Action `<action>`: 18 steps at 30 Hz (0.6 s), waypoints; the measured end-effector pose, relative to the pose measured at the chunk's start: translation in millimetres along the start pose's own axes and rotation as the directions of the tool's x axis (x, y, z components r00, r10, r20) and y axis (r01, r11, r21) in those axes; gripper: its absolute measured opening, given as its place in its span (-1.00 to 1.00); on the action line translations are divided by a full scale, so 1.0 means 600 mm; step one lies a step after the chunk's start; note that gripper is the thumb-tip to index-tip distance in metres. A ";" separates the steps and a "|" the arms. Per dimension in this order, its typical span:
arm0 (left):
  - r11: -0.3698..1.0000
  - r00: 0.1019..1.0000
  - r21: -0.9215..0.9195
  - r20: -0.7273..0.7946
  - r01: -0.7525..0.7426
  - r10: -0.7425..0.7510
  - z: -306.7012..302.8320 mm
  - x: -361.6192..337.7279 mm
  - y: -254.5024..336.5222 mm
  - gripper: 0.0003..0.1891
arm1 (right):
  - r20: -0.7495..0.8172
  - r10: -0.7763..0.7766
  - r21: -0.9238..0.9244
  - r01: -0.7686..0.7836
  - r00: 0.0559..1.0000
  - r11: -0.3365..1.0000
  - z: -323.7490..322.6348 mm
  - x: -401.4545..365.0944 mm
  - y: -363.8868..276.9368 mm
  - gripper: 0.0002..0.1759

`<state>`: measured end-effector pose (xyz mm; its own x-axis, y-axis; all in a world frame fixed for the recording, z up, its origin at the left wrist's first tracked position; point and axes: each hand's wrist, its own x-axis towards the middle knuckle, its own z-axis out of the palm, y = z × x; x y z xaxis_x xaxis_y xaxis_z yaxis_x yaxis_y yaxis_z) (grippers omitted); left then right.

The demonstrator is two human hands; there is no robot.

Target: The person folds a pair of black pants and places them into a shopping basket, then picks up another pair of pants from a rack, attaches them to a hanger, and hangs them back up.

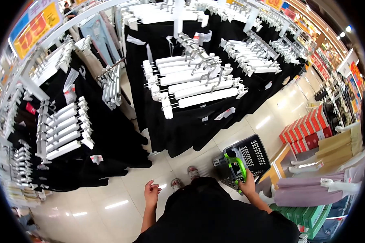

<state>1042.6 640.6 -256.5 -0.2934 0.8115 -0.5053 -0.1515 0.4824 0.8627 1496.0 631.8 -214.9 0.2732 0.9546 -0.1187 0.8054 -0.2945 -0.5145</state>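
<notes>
Right hand [247,185] clamps the green handle [239,165] of the black basket [256,154]; left hand [152,193] hangs open.

Nothing legible. Red characters on yellow hanging sign [35,27]: blurred, unreadable. Top edge, orange sign [275,3]: cut off. On garments, white tags [225,114]: too small to read.
</notes>
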 end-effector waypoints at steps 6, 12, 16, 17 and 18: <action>0.997 0.993 -0.048 -0.103 -0.055 0.050 -0.002 -0.022 0.026 -0.60 | 0.021 0.022 -0.065 -0.020 1.000 0.998 0.020 0.043 0.003 -0.20; 0.996 0.981 -0.044 -0.181 -0.081 0.072 0.056 -0.013 0.039 -0.61 | 0.046 -0.194 0.001 0.194 0.980 0.981 -0.011 0.111 -0.017 -0.14; 0.996 0.971 -0.018 -0.223 -0.089 0.083 0.149 -0.001 0.108 -0.61 | 0.128 -0.285 0.202 0.257 0.950 0.945 -0.024 0.168 -0.010 -0.13; 0.993 0.969 -0.019 -0.224 -0.113 0.106 0.173 0.004 0.126 -0.61 | 0.165 -0.258 0.247 0.214 0.952 0.945 -0.038 0.176 -0.018 -0.15; 0.991 0.966 -0.015 -0.226 -0.137 0.130 0.194 0.009 0.145 -0.61 | 0.168 -0.260 0.262 0.211 0.951 0.942 -0.042 0.188 -0.007 -0.15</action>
<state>1137.6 725.3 -186.4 -0.5159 0.7718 -0.3717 -0.1240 0.3621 0.9239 1536.8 739.8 -204.6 -0.0380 0.9918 -0.1222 0.6780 -0.0642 -0.7322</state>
